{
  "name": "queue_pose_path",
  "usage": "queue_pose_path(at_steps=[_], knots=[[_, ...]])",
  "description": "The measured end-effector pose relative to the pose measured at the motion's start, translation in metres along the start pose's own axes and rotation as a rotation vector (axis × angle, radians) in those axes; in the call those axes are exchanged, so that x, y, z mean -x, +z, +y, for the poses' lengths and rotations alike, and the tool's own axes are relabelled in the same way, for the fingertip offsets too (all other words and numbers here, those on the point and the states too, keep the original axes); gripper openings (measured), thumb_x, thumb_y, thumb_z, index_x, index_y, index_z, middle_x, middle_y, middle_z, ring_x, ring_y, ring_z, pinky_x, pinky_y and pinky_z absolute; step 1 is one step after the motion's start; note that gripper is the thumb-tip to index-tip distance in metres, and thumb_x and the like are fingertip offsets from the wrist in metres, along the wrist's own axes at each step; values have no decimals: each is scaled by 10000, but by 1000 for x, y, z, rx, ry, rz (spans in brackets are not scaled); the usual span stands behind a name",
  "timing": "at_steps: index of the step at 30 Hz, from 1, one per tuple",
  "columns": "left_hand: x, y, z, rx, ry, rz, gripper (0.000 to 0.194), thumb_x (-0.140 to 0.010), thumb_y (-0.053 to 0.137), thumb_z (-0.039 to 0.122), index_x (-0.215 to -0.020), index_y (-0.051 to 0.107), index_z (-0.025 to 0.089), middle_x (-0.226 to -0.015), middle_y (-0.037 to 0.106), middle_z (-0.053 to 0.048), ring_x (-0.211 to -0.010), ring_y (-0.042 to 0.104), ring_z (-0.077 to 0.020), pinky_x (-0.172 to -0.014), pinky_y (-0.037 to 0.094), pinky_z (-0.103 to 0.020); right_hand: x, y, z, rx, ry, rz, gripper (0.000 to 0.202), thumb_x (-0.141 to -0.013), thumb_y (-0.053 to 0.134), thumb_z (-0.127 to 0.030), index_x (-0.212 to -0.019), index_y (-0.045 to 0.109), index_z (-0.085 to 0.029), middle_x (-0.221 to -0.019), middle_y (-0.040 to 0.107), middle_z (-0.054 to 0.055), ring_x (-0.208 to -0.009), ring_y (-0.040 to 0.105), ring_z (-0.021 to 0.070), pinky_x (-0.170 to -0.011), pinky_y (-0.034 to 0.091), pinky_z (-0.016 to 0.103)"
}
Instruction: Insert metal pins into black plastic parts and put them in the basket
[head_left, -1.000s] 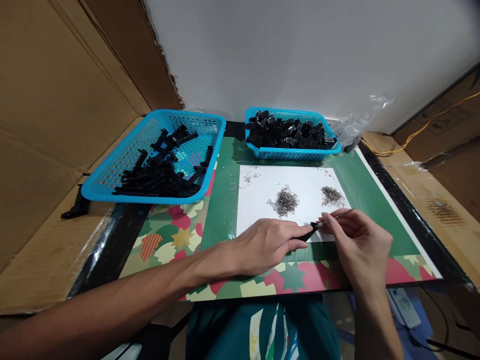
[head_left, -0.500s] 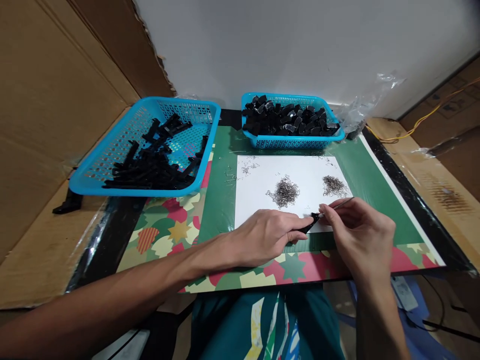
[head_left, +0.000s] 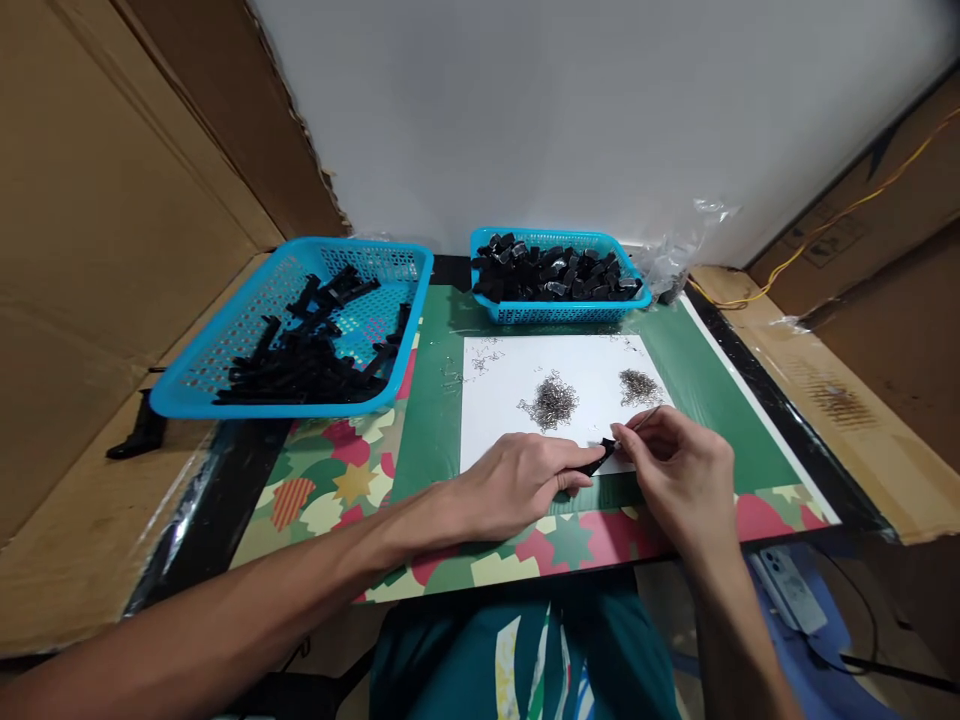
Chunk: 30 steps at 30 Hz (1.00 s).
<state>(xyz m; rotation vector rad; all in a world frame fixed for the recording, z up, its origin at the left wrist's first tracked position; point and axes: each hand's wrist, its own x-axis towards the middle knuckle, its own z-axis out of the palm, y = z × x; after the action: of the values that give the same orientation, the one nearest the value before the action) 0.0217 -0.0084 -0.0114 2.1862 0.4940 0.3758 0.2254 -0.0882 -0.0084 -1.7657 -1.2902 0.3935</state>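
Observation:
My left hand (head_left: 517, 485) lies over the white sheet's near edge, with thumb and forefinger closed on a small black plastic part (head_left: 598, 461). Only the far end of that part shows beyond the fingertips. Against that end, my right hand (head_left: 682, 470) is pinched on a thin metal tool, now mostly hidden by the fingers; its exact kind is unclear. Just beyond the hands, two piles of tiny bent wire pieces, one in the middle (head_left: 555, 402) and a smaller one to the right (head_left: 640, 387), rest on the white sheet (head_left: 484, 425).
A blue basket (head_left: 292, 410) of long black parts stands at left. Another blue basket (head_left: 555, 314) at the back holds short black pieces. One black part (head_left: 142, 430) lies outside the left basket. Clear plastic (head_left: 675, 255) sits at back right, cardboard along both sides.
The view has tilted and shifted, so the whole scene sits lower and the right side further left. Both hands keep their grips; the metal tool shows less than before.

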Motion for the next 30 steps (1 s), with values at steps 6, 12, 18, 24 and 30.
queue_pose_path(at_steps=[6,12,18,24,30], knots=[[-2,-3,4,94,-140,12,432,-1052,532,237,-1456,679,196,-1148,829,-63,-973,759,-215,-868,549,-308,-4,6,2,-86,29,-7,288,-907,754,-452,-763,664,-219,-708,769,62,-652,751,242,-636,565,325],[3,-9,14,171,-130,192,375,-1074,552,385,-1335,746,200,-1215,793,-74,-1047,717,-227,-937,529,-335,-16,9,3,-280,39,-1,286,-984,652,-485,-914,651,-208,-736,729,37,-661,695,209,-642,531,311],[5,-12,8,348,-177,482,374,-1089,515,461,-1303,669,196,-1007,692,-36,-752,566,-131,-673,450,-241,-52,10,-3,65,-136,-339,258,-1018,496,-347,-942,702,-214,-795,685,24,-721,596,191,-646,399,293],[4,-6,-4,459,-197,526,325,-1104,479,489,-1200,598,203,-881,555,22,-587,366,-77,-533,281,-219,-67,28,-1,130,-123,-421,192,-887,632,-337,-870,763,-197,-589,531,-34,-578,469,162,-584,316,285],[5,-7,-1,453,-187,491,301,-1101,483,476,-1156,599,204,-810,485,38,-584,339,-88,-520,245,-235,-70,31,3,128,-103,-392,202,-847,623,-328,-831,779,-200,-552,505,-38,-545,463,157,-573,320,281]])
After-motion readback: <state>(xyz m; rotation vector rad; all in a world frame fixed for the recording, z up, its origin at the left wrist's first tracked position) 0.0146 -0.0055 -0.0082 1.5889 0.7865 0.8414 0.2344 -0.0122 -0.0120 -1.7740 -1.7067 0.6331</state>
